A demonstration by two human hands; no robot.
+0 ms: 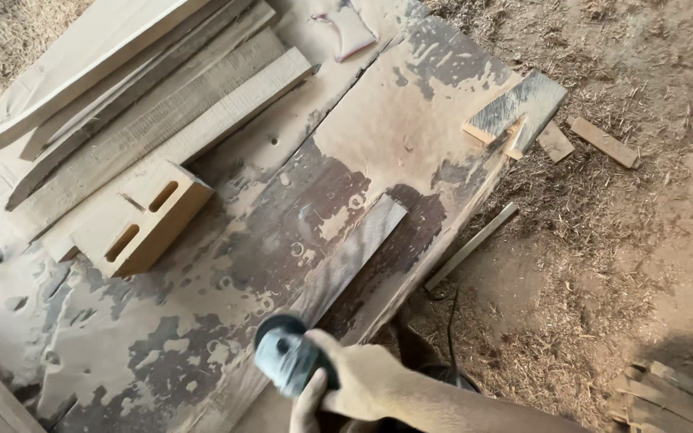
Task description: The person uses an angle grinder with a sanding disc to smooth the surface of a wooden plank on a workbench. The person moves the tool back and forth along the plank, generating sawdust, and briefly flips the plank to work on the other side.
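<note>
The bench (pixel 411 120) is pale tan, blotched with dark brown patches; the mortised wooden block (pixel 142 216) is light tan; the grinder (pixel 286 357) is grey-blue; the floor (pixel 643 224) is brown with sawdust.

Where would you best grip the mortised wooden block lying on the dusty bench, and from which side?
Probably across the long plain sides of the mortised block, near its free lower end, coming from above. Its upper end butts against stacked planks, and the two slots are too narrow for fingers. The right hand is busy on the angle grinder.
</note>
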